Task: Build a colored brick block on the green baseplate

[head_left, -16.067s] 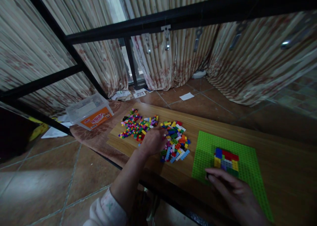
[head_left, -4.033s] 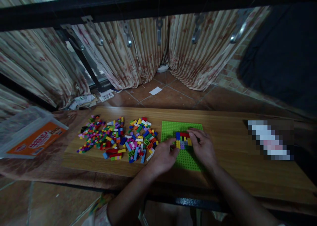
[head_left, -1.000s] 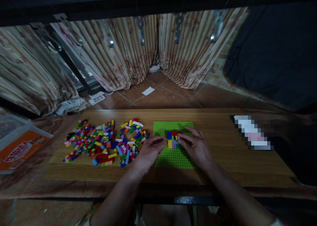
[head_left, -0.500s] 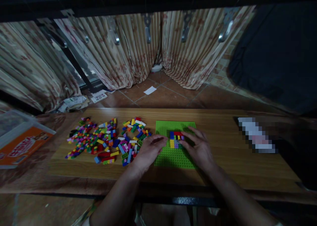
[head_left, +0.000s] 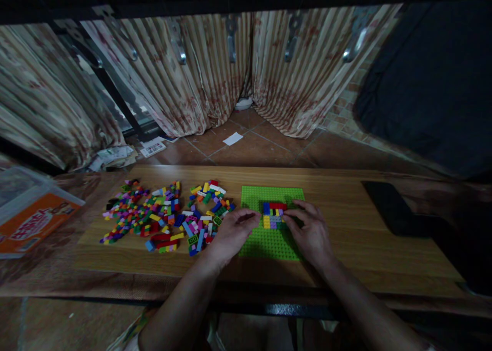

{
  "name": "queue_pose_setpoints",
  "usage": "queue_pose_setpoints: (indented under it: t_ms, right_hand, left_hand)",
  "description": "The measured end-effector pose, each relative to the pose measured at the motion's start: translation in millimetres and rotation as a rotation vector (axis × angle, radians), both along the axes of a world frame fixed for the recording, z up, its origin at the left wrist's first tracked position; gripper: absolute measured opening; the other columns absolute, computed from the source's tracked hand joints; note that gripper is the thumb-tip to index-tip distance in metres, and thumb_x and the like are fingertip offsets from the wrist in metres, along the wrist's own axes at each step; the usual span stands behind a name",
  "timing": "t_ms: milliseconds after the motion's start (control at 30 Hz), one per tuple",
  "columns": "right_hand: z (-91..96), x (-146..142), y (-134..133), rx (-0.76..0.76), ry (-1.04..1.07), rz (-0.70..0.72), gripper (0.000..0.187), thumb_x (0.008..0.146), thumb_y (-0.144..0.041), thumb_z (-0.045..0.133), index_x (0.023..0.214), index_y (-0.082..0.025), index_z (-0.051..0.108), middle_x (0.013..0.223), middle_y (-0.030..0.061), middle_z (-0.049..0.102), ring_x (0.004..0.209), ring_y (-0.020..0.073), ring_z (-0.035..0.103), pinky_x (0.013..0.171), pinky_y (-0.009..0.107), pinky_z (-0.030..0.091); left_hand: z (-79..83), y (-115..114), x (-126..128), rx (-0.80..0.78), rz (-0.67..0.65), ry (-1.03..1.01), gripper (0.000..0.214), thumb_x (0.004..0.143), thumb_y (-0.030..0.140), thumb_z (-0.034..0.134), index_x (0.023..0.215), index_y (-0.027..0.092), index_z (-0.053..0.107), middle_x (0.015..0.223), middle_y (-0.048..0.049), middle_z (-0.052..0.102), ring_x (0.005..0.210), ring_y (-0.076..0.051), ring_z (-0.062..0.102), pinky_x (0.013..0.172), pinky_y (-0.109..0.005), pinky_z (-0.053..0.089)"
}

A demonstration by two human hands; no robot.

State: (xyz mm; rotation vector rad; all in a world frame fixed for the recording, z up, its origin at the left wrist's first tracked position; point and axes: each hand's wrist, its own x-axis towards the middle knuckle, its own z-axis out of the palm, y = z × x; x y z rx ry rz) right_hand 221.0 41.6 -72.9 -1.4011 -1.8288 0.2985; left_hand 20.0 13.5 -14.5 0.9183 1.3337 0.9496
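Brick build (head_left: 273, 219) sits on the green baseplate (head_left: 265, 247) between left hand (head_left: 232, 234) and right hand (head_left: 312, 233), fingers of both narrowly spaced; whether they grip anything, I cannot tell. The orange label (head_left: 36, 227) on the clear box (head_left: 63, 190) is too blurred to read.

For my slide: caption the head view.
Left hand and right hand flank a brick build on a green board, loose bricks at left.

Right of the green baseplate (head_left: 269, 246), bare wooden board (head_left: 346, 212) runs free to the flat black device (head_left: 394, 207). Leftward, loose toy bricks (head_left: 169, 207) obstruct; left hand (head_left: 234, 235) and right hand (head_left: 310, 233) flank the brick build (head_left: 272, 221)
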Motion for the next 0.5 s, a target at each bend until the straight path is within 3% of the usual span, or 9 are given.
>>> queue_pose_setpoints:
  t_ms: [500]
  right_hand:
    - [1.1, -4.6, -1.1, -0.005, 0.075, -0.019, 0.021, 0.083, -0.040, 0.060, 0.085, -0.023, 0.073, 0.113, 0.0096, 0.064, 0.107, 0.0273, 0.056, 0.094, 0.050, 0.045]
  left_hand:
    - [2.6, -0.9, -0.1, 0.007, -0.026, 0.037, 0.019, 0.068, 0.032, 0.068, 0.080, 0.018, 0.073, 0.064, 0.0010, 0.061, 0.057, -0.011, 0.046, 0.057, -0.023, 0.035]
